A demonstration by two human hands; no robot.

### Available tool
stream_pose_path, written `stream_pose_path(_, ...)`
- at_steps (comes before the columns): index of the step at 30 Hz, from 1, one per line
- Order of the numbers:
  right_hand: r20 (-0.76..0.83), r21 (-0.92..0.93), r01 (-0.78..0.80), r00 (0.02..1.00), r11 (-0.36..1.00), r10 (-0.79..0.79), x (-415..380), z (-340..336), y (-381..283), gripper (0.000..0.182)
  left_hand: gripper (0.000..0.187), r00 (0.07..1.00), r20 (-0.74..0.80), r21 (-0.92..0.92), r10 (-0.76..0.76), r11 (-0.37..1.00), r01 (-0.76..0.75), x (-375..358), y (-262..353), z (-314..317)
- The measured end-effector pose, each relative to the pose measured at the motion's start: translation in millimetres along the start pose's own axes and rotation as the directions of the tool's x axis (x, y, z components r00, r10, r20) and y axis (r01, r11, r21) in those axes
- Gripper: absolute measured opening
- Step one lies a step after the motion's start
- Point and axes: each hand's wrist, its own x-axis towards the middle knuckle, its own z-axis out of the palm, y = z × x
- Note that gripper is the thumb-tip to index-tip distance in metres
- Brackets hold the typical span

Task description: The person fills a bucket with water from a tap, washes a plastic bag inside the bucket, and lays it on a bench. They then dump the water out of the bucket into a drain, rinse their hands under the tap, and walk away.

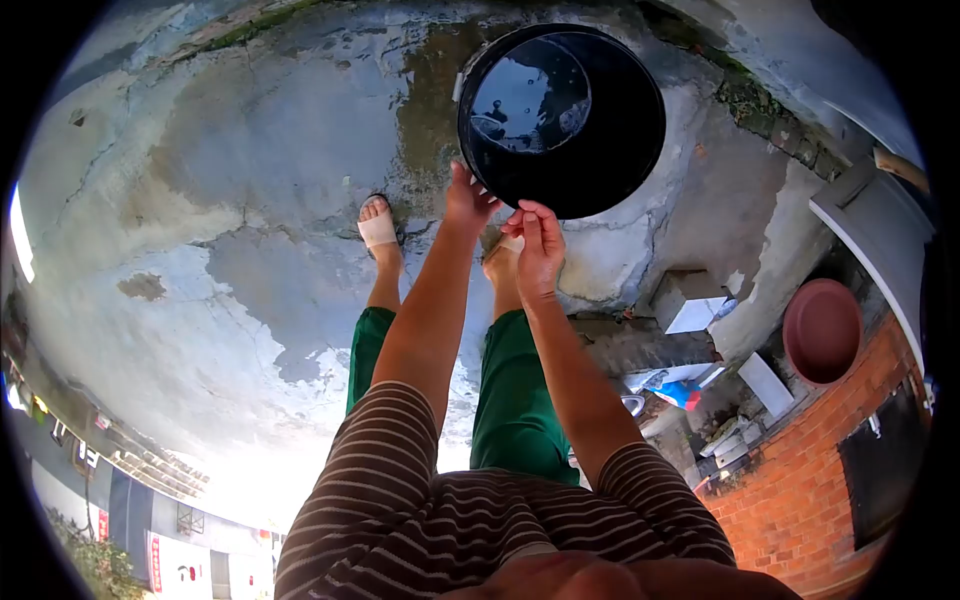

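A round black bucket (625, 130) stands on the concrete in front of me, with water (520, 90) in it that reflects the light. My left hand (468, 198) is at its near left side, thumb pointing up and fingers apart, fingertips right at the rim. Close beside it, my right hand (540, 245) is at the near edge of the bucket with the palm side up. Its fingers are bent in toward the thumb in a loose pinch; I cannot tell if something small is between them.
My sandalled feet (378, 225) stand on cracked, patchy concrete (290, 180). To the right are a pale block (695, 300), a reddish-brown basin (822, 330), a blue and red packet (675, 388) and a brick wall (800, 470). A mossy edge (765, 115) runs behind the bucket.
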Motion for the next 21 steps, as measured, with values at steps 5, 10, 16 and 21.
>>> stream_pose_path(5, 0.066, -0.115, -0.010, 0.998, 0.993, 0.018, 22.2, -27.9, -10.9, 0.018, 0.062, 0.982, -0.101, 0.034, 0.160, 0.987, -0.157, -12.2, -0.9, 7.6)
stream_pose_path(10, 0.262, -0.249, 0.222, 0.953, 0.943, -0.155, 39.7, 28.5, -40.8, 0.027, 0.063, 0.838, 0.012, 0.292, 0.545, 0.800, -0.525, -84.4, -17.4, 21.0)
stream_pose_path(16, 0.308, 0.116, -0.174, 0.942, 0.978, 0.131, 25.4, 76.1, -123.6, 0.041, 0.050, 0.688, 0.420, 0.629, 0.592, 0.356, -0.691, -122.5, -53.8, 11.1)
stream_pose_path(21, 0.183, 0.099, -0.257, 0.954, 0.961, 0.236, 19.9, 30.9, -176.3, 0.015, 0.045, 0.817, 0.312, 0.530, 0.485, 0.625, -0.574, -145.8, -43.7, 10.1)
